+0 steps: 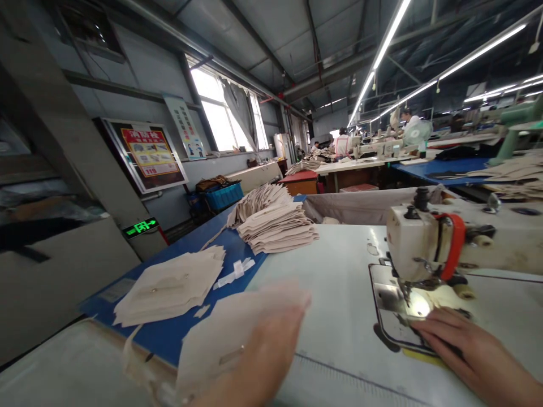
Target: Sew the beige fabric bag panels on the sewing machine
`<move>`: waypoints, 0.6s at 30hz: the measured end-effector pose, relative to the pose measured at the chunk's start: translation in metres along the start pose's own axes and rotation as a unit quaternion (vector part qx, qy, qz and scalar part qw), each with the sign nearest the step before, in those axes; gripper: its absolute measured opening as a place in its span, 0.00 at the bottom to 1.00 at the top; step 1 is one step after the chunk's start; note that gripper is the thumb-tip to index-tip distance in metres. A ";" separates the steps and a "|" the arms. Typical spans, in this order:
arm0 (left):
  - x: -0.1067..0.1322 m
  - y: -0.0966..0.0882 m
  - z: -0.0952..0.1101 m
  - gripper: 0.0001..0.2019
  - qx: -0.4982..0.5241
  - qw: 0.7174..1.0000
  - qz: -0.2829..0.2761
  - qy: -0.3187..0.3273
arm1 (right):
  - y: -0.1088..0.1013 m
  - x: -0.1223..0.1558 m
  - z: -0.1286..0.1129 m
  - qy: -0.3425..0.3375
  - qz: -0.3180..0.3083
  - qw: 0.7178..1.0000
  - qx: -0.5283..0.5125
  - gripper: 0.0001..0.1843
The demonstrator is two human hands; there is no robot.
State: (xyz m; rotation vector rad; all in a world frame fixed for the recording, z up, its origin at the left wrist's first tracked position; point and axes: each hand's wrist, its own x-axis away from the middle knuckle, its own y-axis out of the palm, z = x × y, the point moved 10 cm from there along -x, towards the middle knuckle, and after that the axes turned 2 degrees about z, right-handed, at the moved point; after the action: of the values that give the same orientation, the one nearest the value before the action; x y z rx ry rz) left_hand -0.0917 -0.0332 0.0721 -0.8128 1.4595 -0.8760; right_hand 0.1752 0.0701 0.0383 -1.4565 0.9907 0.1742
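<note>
My left hand point(271, 345), smeared by motion, is closed on a beige fabric piece point(216, 328) with a slit-like opening in it, over the front of the sewing table. My right hand point(462, 345) rests at the sewing machine point(416, 243), its fingers stretched toward the lit needle area. Those fingertips touch the metal needle plate point(392, 299); whether a small thing lies under them I cannot tell. Left of the held piece lies a stack of similar fabric pieces point(169, 285) on a blue surface point(169, 339). Behind it stands a thicker pile of beige pieces point(275, 226).
White strips point(235, 272) and a small scrap point(202, 311) lie between the stacks. A printed ruler scale point(339, 370) runs along the table front. Behind the table hangs a grey cloth trough point(352, 204). A blue crate point(224, 195) stands by the wall; people point(343, 144) sit farther back.
</note>
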 end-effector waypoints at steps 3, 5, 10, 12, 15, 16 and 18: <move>-0.007 0.054 0.069 0.14 0.041 0.989 -0.127 0.070 | 0.005 0.000 0.002 0.025 -0.035 0.999 -0.016 0.16; -0.017 0.061 0.097 0.11 0.059 0.982 -0.157 0.086 | 0.005 -0.001 -0.003 0.019 -0.041 0.999 -0.013 0.15; -0.034 0.046 0.119 0.08 0.160 0.972 -0.135 0.107 | -0.002 -0.006 -0.047 -0.090 -0.030 0.995 0.031 0.21; -0.035 0.036 0.095 0.10 0.213 0.967 -0.107 0.092 | 0.003 -0.009 -0.064 -0.128 -0.073 0.989 0.028 0.22; -0.040 0.025 0.000 0.16 0.176 0.981 -0.068 -0.046 | 0.008 -0.017 -0.071 -0.119 -0.125 0.985 0.015 0.18; -0.041 0.020 -0.045 0.17 0.128 0.982 -0.057 -0.127 | 0.009 -0.019 -0.071 -0.112 -0.133 0.985 0.013 0.18; -0.039 0.010 -0.125 0.20 0.054 0.967 -0.058 -0.242 | 0.009 -0.022 -0.070 -0.103 -0.137 0.985 0.008 0.18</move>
State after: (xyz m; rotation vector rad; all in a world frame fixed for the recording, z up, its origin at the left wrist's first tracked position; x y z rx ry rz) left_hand -0.2136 0.0133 0.0852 -0.9576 0.9360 -0.7683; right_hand 0.1241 0.0211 0.0585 -1.5109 0.6162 0.1134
